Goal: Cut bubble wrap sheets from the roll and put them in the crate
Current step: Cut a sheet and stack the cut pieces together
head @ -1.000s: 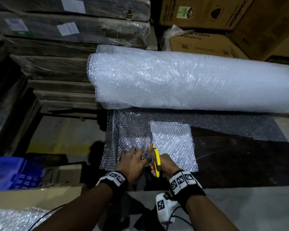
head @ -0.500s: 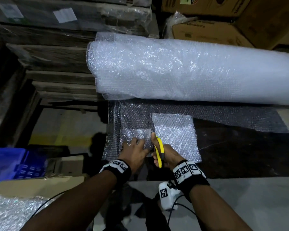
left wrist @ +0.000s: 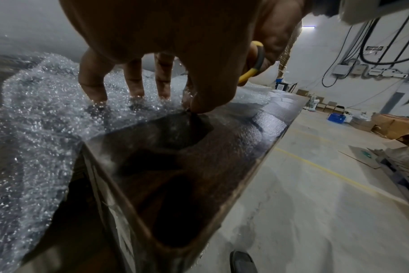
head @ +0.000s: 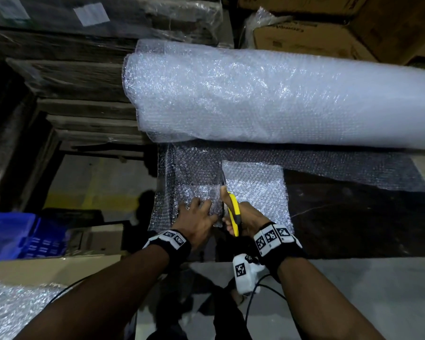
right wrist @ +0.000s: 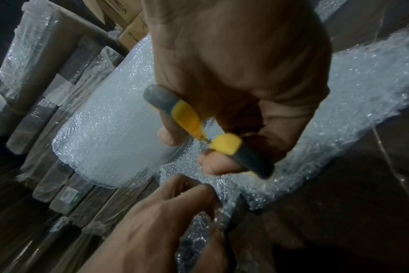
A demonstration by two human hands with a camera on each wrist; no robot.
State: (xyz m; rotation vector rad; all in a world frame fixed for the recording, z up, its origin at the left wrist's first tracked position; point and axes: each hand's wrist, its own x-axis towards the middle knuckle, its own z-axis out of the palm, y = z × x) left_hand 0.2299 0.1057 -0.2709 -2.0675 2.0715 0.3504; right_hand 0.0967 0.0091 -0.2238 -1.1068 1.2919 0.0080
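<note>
Your right hand (head: pixel 249 218) had its fingers curled through the loops of the one pair of yellow-handled scissors (head: pixel 232 212), blades pointing straight away from you into the unrolled bubble wrap (head: pixel 194 173). Your left hand (head: pixel 196 217) lay just beside it on the other side of the cut line, fingers spread and fairly straight, tips pressing the wrap flat on the dark surface (head: pixel 353 217); from the left wrist view, the thumb also touched down at the sheet's near edge.

The relation that mattered was this: the one roll (head: pixel 280 99) lay beyond both hands, its long axis running across your view from left to right, so the cut ran away from you toward the roll, square to that axis. The blades were partway up the loose flap, and the scissor hand was the nearer one to the uncut stretch ahead. By my reading, the strip under your left hand was the sheet in the making, still joined at the roll side.

One smaller, whiter rectangle of bubble wrap (head: pixel 255 190) lay just right of the blades, reaching under your right hand. One blue crate (head: pixel 8 239) sat well off to your left, below the surface; I could not tell what it held. The sheet was not yet free, so no transfer was due.
</note>
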